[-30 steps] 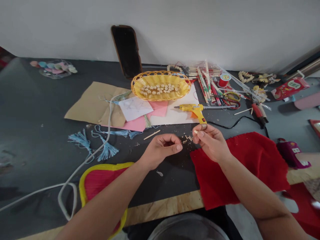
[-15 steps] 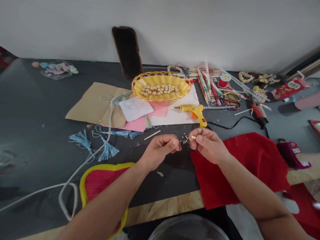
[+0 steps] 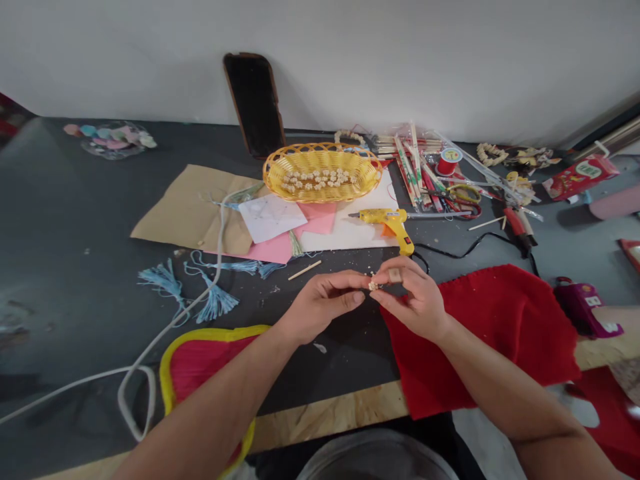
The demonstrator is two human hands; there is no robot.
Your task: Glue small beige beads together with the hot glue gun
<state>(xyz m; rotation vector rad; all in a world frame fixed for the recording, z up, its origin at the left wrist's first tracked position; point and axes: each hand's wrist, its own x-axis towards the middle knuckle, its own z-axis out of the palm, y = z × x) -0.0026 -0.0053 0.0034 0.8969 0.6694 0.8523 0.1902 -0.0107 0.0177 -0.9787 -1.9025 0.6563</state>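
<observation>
In the head view, my right hand (image 3: 413, 297) pinches a small cream flower-shaped piece (image 3: 373, 285) between thumb and fingertips. My left hand (image 3: 327, 300) comes in from the other side, its index fingertip at the piece and its thumb apart below. Whether that fingertip presses on the piece is hard to see. The hands hide most of the tiny crumbs on the dark table. Behind them, a yellow woven basket (image 3: 370, 183) holds many similar cream pieces (image 3: 320, 179). A yellow glue gun (image 3: 385, 217) lies just beyond my right hand.
Red felt (image 3: 505, 333) lies under my right forearm, a yellow-edged pink pad (image 3: 200, 363) under my left. Blue tassels (image 3: 217, 303) and a white cord (image 3: 190, 307) are at left. Chopsticks (image 3: 410, 167), scissors (image 3: 465, 195) and pliers (image 3: 520, 230) crowd the back right. A phone (image 3: 254, 103) leans on the wall.
My hands have come together. My right hand has turned and brought the small cream piece left to my left fingertips, and my left fingers have straightened from a curl.
</observation>
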